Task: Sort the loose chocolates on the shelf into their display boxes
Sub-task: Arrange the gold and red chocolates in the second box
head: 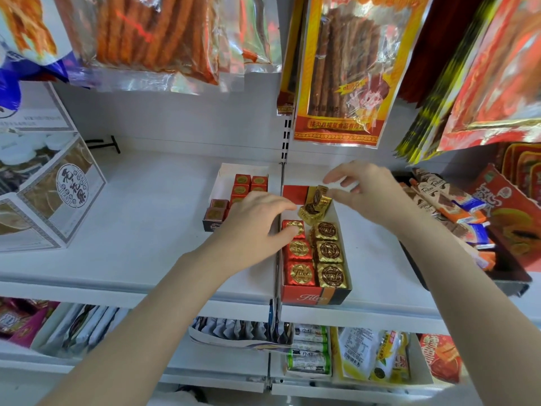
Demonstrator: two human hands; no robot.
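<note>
A display box [317, 298] with a red, orange and black front stands on the white shelf [140, 218]. It holds a column of red chocolates [299, 249] on the left and gold chocolates [330, 252] on the right. Several gold chocolates [315, 204] lie tumbled at its back. My left hand [254, 221] reaches over the box's left wall, its thumb touching the rearmost red chocolate [295, 227]. My right hand [364, 194] hovers with spread fingers just right of the tumbled gold pieces. A second, white box [223, 178] behind my left hand holds red chocolates [247, 183] and brown chocolates [216, 209].
Snack bags [339, 68] hang from above, low over the shelf. A dark tray of wrapped bars [439, 197] sits at the right, and a large printed carton [58, 194] at the left. The lower shelf [310, 347] is packed with packets.
</note>
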